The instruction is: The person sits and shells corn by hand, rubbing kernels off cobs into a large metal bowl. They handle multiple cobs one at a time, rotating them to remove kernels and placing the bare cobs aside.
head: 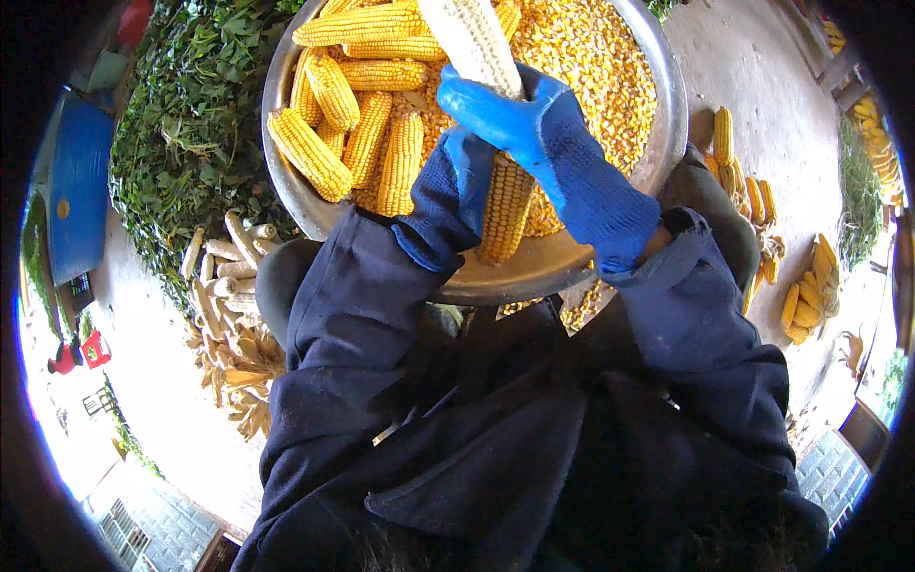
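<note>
Both hands wear blue coated knit gloves and meet over a wide metal basin [672, 136]. My right hand [536, 129] grips a pale, bare corn cob [479, 46] that points away from me. Just below it, my left hand [465, 168] is closed around a yellow ear of corn [509, 211] whose near end sticks out toward me. The right hand covers the ear's far end, and the left fingers are mostly hidden. Whole yellow ears [368, 129] lie in the basin's left part. Loose corn kernels [593, 71] fill its right side.
Green leafy plants [200, 107] are heaped left of the basin. Stripped cobs [229, 264] and dry husks [243, 365] lie beside my left knee. More ears [729, 164] and a second cluster of ears [811, 293] are on the concrete floor to the right. Kernels [582, 307] are scattered below the basin.
</note>
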Demonstrator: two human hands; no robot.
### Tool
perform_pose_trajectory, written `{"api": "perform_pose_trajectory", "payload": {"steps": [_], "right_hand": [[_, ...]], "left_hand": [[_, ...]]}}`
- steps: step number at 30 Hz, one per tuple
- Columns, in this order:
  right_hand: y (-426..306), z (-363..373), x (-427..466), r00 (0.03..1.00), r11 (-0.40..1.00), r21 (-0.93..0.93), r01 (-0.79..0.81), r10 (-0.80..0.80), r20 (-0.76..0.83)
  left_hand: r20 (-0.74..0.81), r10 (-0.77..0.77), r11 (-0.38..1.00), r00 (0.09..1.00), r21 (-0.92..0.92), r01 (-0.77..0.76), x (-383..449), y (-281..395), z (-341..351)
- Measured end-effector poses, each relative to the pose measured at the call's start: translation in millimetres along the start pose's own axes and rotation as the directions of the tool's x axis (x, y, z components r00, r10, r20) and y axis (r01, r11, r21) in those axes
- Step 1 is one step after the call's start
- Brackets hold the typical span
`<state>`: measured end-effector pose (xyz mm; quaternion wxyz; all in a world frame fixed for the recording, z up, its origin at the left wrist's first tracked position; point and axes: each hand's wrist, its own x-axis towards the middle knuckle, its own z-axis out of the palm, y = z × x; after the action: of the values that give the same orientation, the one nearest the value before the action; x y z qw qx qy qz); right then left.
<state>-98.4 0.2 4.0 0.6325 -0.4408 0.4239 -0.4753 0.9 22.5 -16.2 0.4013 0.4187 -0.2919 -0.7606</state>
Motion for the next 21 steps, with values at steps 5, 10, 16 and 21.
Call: {"api": "perform_pose_trajectory", "payload": {"steps": [5, 10, 16, 21], "right_hand": [[0, -18, 13, 0.990, 0.995, -0.089, -0.049, 0.036, -0.140], [11, -64, 15, 0.841, 0.791, -0.322, 0.520, -0.408, 0.356], [-21, -39, 4, 0.937, 0.987, -0.132, 0.095, -0.044, 0.347], [-24, -8, -12, 0.993, 0.994, 0.085, 0.069, -0.077, 0.090]], "left_hand": [[0.040, 0.090, 0.977, 0.995, 0.188, -0.096, -15, 18, 2], [0.091, -0.147, 0.973, 0.985, -0.164, 0.160, -7, 10, -10], [0.082, 0.075, 0.987, 0.994, -0.150, -0.062, -12, 19, -8], [0.228, 0.276, 0.956, 0.934, -0.167, -0.241, 1, -6, -20]]}}
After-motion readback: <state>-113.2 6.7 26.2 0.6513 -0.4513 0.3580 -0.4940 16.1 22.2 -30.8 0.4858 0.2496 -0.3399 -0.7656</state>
